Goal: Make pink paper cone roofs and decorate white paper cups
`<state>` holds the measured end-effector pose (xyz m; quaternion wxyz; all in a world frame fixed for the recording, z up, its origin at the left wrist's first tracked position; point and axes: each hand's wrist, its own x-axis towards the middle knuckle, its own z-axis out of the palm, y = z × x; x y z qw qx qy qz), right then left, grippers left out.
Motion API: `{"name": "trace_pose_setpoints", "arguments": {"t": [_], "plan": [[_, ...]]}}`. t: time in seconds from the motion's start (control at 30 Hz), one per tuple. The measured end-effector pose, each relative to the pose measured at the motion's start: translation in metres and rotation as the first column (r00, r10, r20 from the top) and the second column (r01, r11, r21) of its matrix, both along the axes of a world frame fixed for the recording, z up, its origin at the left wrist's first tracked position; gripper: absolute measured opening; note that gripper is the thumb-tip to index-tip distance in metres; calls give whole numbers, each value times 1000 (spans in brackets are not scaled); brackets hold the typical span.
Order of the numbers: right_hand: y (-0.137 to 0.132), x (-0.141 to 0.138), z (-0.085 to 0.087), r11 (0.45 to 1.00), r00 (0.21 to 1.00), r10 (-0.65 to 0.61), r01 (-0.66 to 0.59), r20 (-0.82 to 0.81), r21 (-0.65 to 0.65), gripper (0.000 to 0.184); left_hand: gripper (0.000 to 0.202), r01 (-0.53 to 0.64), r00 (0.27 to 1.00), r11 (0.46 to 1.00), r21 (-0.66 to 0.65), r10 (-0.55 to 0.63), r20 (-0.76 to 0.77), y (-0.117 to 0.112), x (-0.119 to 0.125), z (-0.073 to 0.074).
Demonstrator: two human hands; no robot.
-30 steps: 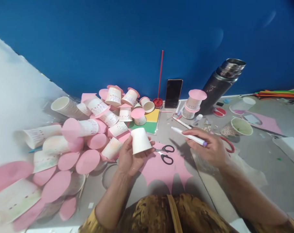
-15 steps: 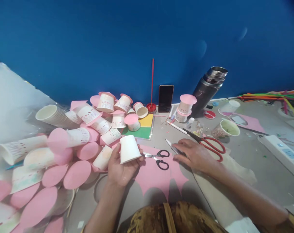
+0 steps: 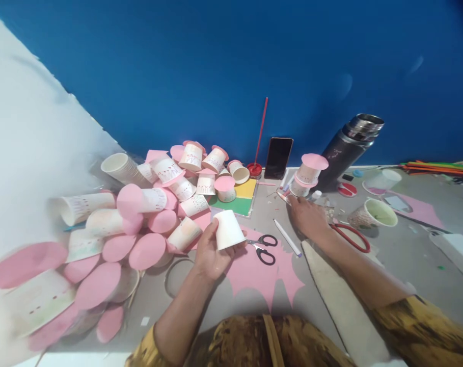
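The purple-tipped marker (image 3: 287, 238), earlier in the right hand (image 3: 308, 218), now lies on the tabletop (image 3: 418, 247); that hand has moved toward the back edge, fingertips at a red-and-white pen (image 3: 283, 197) (whether pinching, I cannot tell). The left hand (image 3: 213, 255) curls round a white cup (image 3: 230, 232), mouth downward, above the tabletop's middle.

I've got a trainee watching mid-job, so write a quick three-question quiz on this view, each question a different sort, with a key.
1. Multiple choice: the left hand holds
A) the phone
B) a plain white cup
C) the dark flask
2. True or false: the black-handled scissors lie with their blades over the pink paper.
3. Fill in: the purple-ended pen lies between the black-handled scissors and the ____ hand.

Key: 1. B. 2. True. 3. Right, as in the right hand.
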<state>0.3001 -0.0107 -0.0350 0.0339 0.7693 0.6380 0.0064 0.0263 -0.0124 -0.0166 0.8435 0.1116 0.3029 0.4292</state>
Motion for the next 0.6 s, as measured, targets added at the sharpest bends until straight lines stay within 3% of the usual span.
{"name": "trace_pose_setpoints", "arguments": {"t": [0.1, 0.17, 0.2, 0.23, 0.3, 0.37, 0.47, 0.53, 0.6], "plan": [[-4, 0, 9, 999, 999, -3, 4, -36, 33, 48, 37, 6, 999, 1000, -23, -7, -35, 0, 2, 2], [-11, -1, 19, 993, 965, 24, 7, -263, 117, 51, 41, 8, 998, 999, -52, -11, -64, 0, 4, 4], [-15, -2, 24, 986, 888, 57, 21, -456, 165, 50, 44, 4, 997, 998, -62, -9, -76, 0, 5, 5], [-20, -4, 30, 981, 753, 96, 38, -651, 189, 48, 46, 2, 997, 998, -67, -8, -82, 0, 6, 5], [-31, -9, 40, 990, 391, 108, 39, -914, 134, 47, 50, 9, 997, 998, -58, -13, -75, -1, 7, 5], [-40, -15, 46, 999, 90, 21, 31, -996, 24, 45, 53, 31, 998, 999, -37, -33, -52, -1, 7, 4], [-49, -23, 44, 998, -286, -67, -31, -956, -60, 36, 48, 25, 999, 1000, -16, -26, -41, -2, 7, 1], [-54, -25, 37, 991, -470, -98, -125, -877, -44, 40, 45, 18, 998, 999, -30, -20, -53, -1, 7, 0], [-59, -26, 29, 981, -523, -95, -191, -847, 8, 49, 45, 35, 997, 998, -51, -38, -63, -1, 8, -1]]}}
